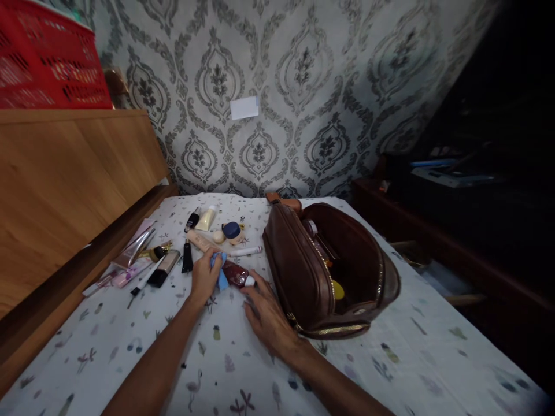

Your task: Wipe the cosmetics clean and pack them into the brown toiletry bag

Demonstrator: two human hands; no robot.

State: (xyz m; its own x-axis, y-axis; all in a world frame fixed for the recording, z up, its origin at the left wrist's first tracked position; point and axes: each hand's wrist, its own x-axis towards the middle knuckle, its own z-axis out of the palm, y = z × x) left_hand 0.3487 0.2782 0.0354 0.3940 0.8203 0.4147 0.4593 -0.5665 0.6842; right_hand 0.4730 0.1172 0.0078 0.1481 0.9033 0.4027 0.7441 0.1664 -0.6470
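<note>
A bottle of dark red liquid [236, 274] with a white cap lies on the printed sheet, between my two hands. My left hand [205, 278] is closed on a blue cloth [222, 279] and presses it against the bottle's left end. At the other end, the fingers of my right hand [267, 315] close around the white cap. Just beyond the bottle lie a white pen-like tube [245, 252] and a long beige tube [200, 240]. To the right of my right hand stands a brown toiletry bag [299, 268], unzipped, with several items inside, including something yellow [338, 290].
Left of my hands lie several cosmetics: a black tube [187, 257], a foundation bottle [164, 268], brushes and pink tubes. Farther back are a cream tube [207, 218] and a navy-lidded jar [233, 231]. A wooden board [78, 167] bounds the left, with a red basket [52, 58] on top.
</note>
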